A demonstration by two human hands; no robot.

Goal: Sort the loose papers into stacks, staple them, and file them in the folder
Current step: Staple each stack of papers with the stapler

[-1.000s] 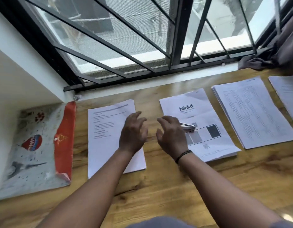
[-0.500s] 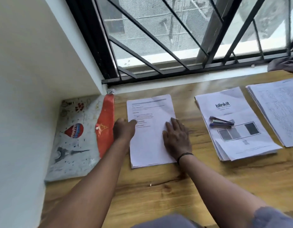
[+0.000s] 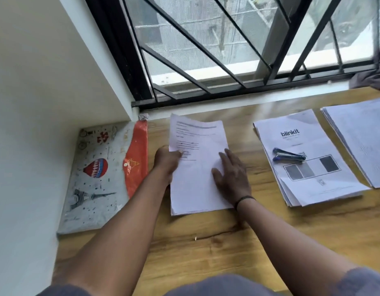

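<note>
Papers, left stack: head view; white printed sheets on the wooden table, at 12 o'clock from the person, left edge raised off the surface.
Left hand: at the stack's 9 o'clock edge; thumb on top, fingers curled under, pinching the sheets.
Right hand: fingers straight and spread, pressing flat on the stack's 3 o'clock half; dark band at the wrist.
Folder: grey, printed with a balloon and a tower, orange flap; at 9 o'clock of the stack, against the wall.
Blinkit stack: at 3 o'clock, apart from the left stack.
Stapler: blue and metal, lying on the blinkit stack.
Far stack: at 3 o'clock beyond it, cut by the frame edge.
</note>
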